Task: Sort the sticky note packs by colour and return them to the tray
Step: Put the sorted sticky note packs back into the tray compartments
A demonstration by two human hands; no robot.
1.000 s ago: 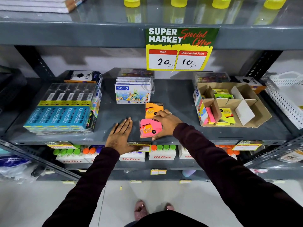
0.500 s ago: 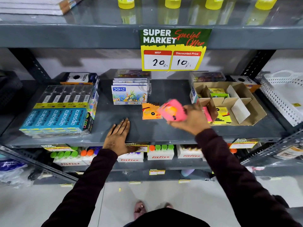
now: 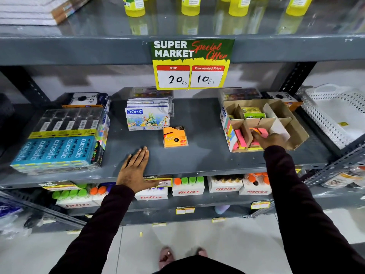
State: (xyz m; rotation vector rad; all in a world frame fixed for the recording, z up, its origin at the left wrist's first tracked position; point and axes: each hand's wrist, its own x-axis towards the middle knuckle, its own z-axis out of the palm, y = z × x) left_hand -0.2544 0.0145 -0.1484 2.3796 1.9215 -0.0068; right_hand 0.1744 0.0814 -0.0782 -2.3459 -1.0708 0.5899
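Observation:
A cardboard tray (image 3: pixel 296 135) with dividers stands on the right of the grey shelf. My right hand (image 3: pixel 268 140) reaches into its front middle compartment and grips a pink sticky note pack (image 3: pixel 261 132) there. Another pink pack (image 3: pixel 240 138) stands on edge in the front left compartment. Green and yellow packs (image 3: pixel 252 113) lie in a rear compartment. One orange pack (image 3: pixel 174 137) lies flat on the shelf, left of the tray. My left hand (image 3: pixel 136 167) rests flat on the shelf's front edge, fingers together, holding nothing.
A Doms pastel box stack (image 3: pixel 147 117) stands behind the orange pack. Wrapped Apsara pencil boxes (image 3: pixel 59 143) fill the left of the shelf (image 3: pixel 197 155). A white perforated basket (image 3: pixel 335 115) sits at the far right. A price sign (image 3: pixel 190 64) hangs from the upper shelf.
My right hand lifted the pink pack from the shelf front, carried it right and lowered it into the tray's front compartment. The left hand stayed flat on the shelf.

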